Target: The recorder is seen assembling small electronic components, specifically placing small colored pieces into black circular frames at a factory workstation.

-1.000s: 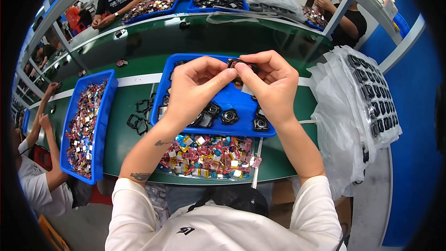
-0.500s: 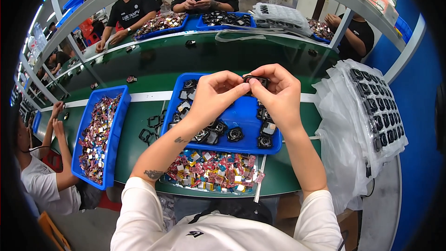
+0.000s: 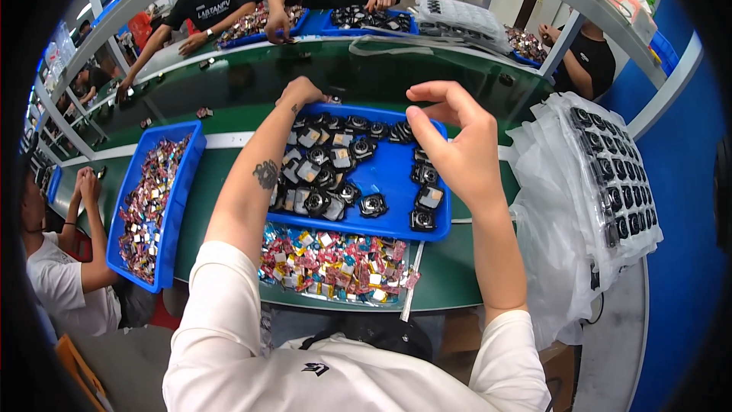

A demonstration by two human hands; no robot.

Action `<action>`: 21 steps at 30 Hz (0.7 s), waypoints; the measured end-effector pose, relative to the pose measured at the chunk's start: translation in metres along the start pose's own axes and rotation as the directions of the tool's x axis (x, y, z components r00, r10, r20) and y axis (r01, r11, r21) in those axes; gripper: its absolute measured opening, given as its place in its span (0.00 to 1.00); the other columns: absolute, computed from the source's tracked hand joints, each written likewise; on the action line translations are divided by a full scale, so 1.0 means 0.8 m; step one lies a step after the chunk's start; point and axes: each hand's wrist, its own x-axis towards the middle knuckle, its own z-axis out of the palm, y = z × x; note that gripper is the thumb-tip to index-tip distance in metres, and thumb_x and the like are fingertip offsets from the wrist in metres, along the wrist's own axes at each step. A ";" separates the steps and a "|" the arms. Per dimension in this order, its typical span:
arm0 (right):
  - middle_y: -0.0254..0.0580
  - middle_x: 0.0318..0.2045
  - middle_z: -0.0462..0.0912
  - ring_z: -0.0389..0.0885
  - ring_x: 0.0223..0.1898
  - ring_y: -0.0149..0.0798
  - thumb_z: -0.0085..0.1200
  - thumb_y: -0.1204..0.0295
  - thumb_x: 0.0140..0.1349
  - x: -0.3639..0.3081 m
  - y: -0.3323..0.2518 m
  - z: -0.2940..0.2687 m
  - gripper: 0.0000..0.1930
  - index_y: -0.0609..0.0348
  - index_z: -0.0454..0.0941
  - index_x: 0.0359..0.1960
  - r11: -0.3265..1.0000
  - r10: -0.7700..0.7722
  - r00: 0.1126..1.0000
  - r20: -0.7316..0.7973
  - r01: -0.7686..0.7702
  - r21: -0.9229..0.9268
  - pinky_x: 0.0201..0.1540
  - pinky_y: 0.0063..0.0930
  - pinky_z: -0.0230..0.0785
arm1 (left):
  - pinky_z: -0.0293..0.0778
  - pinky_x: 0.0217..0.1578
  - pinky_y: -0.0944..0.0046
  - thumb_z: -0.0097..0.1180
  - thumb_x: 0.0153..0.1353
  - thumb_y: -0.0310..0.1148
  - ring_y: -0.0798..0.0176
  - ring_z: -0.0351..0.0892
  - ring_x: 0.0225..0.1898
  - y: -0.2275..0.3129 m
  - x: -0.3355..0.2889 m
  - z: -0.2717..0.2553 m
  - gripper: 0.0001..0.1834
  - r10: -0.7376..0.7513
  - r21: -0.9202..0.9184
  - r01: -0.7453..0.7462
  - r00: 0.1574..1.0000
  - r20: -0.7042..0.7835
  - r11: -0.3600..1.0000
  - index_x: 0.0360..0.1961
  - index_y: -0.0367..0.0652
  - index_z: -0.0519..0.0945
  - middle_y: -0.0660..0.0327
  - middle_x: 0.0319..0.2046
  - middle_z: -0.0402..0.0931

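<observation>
My left hand (image 3: 302, 91) reaches past the far left rim of a blue tray (image 3: 366, 230) over the green belt; its fingers are mostly hidden. Right beside it lies a small pinkish part (image 3: 332, 99), and I cannot tell whether the hand touches it. Over the tray's right side hovers my right hand (image 3: 461, 133), thumb and fingers apart with nothing between them. Black round-centred housings (image 3: 372, 205), resembling watch cases, crowd the tray's left half, with a column of similar housings (image 3: 423, 219) along its right side.
Pink, yellow and white small parts (image 3: 335, 267) lie in front of the tray. A second blue tray (image 3: 171, 233) of such parts stands left. Stacked clear blister trays (image 3: 614, 172) with black pieces lean at the right. Co-workers sit across and left, below a grey frame (image 3: 633, 49).
Both hands were together, pinching a black frame above the tray. They have parted: the left stretched forward and left, the right opened. The frame no longer shows between them.
</observation>
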 end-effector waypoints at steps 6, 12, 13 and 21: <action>0.43 0.33 0.82 0.83 0.29 0.32 0.56 0.78 0.52 -0.001 0.008 -0.004 0.09 0.66 0.77 0.36 0.999 -0.041 0.999 0.001 0.041 -0.034 0.33 0.21 0.72 | 0.74 0.41 0.61 0.60 0.49 0.38 0.54 0.80 0.41 0.029 -0.117 -0.029 0.16 0.480 -0.275 -0.537 0.841 -0.250 0.797 0.39 0.44 0.82 0.54 0.39 0.80; 0.37 0.26 0.82 0.79 0.28 0.24 0.55 0.75 0.57 -0.007 0.005 0.006 0.07 0.67 0.80 0.32 0.990 -0.012 0.992 0.124 0.029 -0.140 0.32 0.17 0.70 | 0.68 0.32 0.62 0.60 0.50 0.27 0.57 0.73 0.29 -0.006 -0.306 -0.046 0.03 0.892 -0.259 -0.891 0.422 -0.164 0.374 0.24 0.38 0.80 0.58 0.24 0.76; 0.37 0.26 0.82 0.79 0.28 0.24 0.55 0.75 0.57 -0.008 0.007 0.007 0.07 0.67 0.80 0.32 0.990 0.005 0.992 0.124 0.013 -0.140 0.32 0.17 0.70 | 0.68 0.31 0.62 0.62 0.49 0.27 0.57 0.72 0.30 -0.013 -0.325 -0.047 0.04 0.915 -0.273 -0.904 0.377 -0.141 0.330 0.25 0.38 0.81 0.59 0.23 0.75; 0.41 0.26 0.82 0.82 0.30 0.31 0.54 0.74 0.57 -0.015 0.016 0.024 0.07 0.67 0.78 0.32 0.981 -0.023 0.972 0.232 0.067 -0.183 0.38 0.22 0.72 | 0.69 0.31 0.60 0.64 0.44 0.26 0.59 0.70 0.29 -0.058 -0.383 -0.017 0.07 0.908 -0.179 -0.891 0.417 0.045 0.418 0.28 0.40 0.83 0.63 0.22 0.72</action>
